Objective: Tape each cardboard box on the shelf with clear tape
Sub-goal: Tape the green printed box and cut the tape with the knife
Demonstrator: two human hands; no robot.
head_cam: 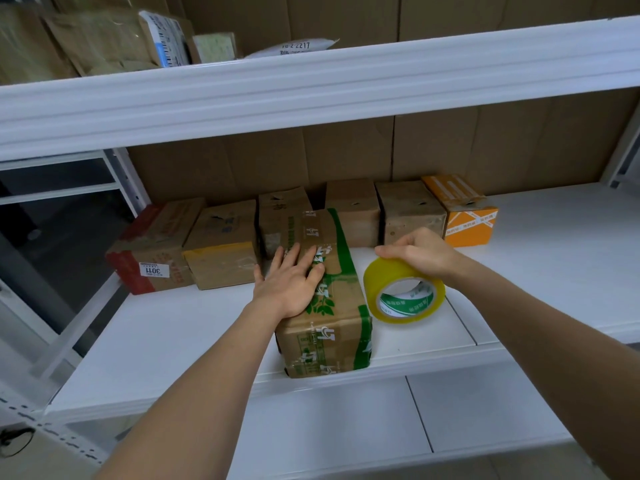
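From the head view, the left hand (289,280) lies flat, fingers straight, on top of the green-printed cardboard box (325,299), which sits at the front edge of the white shelf (540,265). The right hand (420,252) grips the tape roll (403,289) from above, just beside the box's right side. Six more boxes (353,211) line the shelf's back edge.

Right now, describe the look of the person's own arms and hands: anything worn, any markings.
Both forearms are bare as far as the frame shows, with no sleeve in view. The left hand and right hand wear no gloves, and no rings, watch, bands or markings are visible on them.
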